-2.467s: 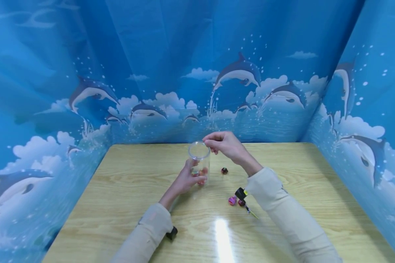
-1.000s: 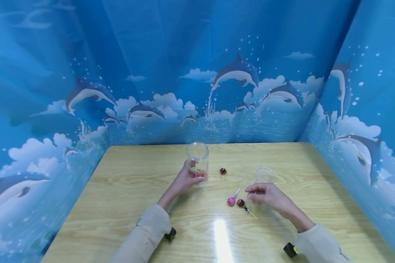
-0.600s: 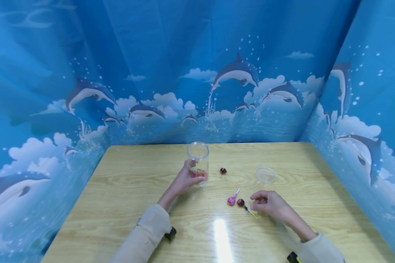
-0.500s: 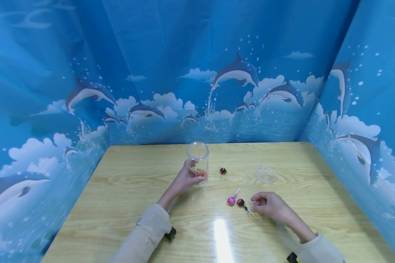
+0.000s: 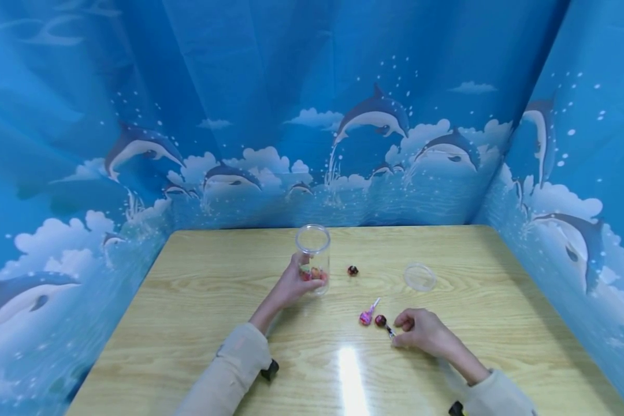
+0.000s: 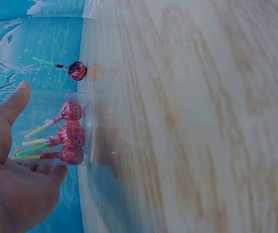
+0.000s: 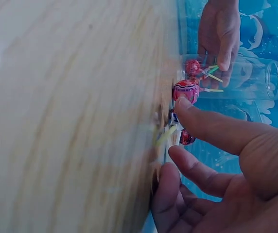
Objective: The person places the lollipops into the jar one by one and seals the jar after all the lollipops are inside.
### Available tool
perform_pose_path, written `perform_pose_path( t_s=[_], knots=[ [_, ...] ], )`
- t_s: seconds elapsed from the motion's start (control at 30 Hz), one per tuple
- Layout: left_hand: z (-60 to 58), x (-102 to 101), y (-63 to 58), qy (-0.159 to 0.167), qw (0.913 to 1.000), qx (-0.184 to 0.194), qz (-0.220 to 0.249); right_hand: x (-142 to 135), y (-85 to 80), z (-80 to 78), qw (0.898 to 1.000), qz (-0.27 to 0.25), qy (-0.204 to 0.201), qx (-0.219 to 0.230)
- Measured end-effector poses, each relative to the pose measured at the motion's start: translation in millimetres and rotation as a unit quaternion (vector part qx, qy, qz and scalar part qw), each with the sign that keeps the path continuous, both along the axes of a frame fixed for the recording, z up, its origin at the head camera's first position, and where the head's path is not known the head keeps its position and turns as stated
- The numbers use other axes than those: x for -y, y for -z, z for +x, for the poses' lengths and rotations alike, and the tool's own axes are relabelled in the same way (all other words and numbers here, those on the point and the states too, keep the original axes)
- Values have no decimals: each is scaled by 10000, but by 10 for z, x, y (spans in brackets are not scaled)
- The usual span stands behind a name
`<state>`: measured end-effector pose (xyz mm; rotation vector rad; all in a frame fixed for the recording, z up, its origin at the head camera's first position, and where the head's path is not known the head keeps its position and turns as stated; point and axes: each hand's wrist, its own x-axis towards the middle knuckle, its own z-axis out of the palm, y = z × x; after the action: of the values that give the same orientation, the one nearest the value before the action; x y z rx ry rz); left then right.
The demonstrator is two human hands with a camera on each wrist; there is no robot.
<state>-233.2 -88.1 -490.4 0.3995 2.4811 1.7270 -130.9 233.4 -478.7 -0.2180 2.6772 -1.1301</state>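
My left hand (image 5: 293,282) holds the clear plastic jar (image 5: 319,254), which stands upright without its lid; several red lollipops (image 6: 72,133) sit at its bottom, sticks up. My right hand (image 5: 427,334) is low over the table, thumb and fingers around the stick end of a dark red lollipop (image 5: 380,320). In the right wrist view a gap shows between thumb and forefinger beside its yellow stick (image 7: 165,137). A pink lollipop (image 5: 365,318) lies just left of it. Behind stands another dark lollipop (image 6: 78,71) with a green stick.
The round clear lid (image 5: 419,277) lies flat on the wooden table (image 5: 213,312), behind my right hand. A blue dolphin-print curtain (image 5: 270,115) encloses the table at the back and sides.
My right hand has left the jar's mouth and come down to the right, then on to the dark lollipop's stick. The left hand keeps its hold on the jar.
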Motion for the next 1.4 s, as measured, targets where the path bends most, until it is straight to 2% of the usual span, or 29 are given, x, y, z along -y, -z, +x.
perform_pose_path(
  t_s=[0.17,0.43,0.73,0.83,0.97,1.07,1.13,1.2,1.33,1.4],
  knots=[
    [3,-1,-15,-28,10000,4,-13,36,3,-18,9998,175,104,-47],
    [-1,5,-10,-42,10000,22,10,27,19,-39,9997,175,121,-114],
    [15,1,-15,-57,9999,114,-30,1,26,-68,9985,380,386,53],
    [18,-1,-21,-67,9998,160,-21,-41,33,-85,9984,206,500,157],
    [13,-3,-20,-87,9997,205,-43,-146,48,-125,9940,-508,819,511],
    [11,0,-13,-47,9999,137,-53,-232,66,-163,9836,-1254,1004,822],
    [6,3,-6,-11,9999,97,-45,-291,79,-191,9702,-1924,1006,1079],
    [3,5,0,5,10000,76,-39,-348,85,-210,9511,-2620,947,1336],
    [2,3,6,-17,9999,95,-28,-444,68,-240,9050,-3788,852,1737],
    [3,0,9,-31,9999,96,-8,-475,44,-247,8912,-4096,808,1773]
  ],
)
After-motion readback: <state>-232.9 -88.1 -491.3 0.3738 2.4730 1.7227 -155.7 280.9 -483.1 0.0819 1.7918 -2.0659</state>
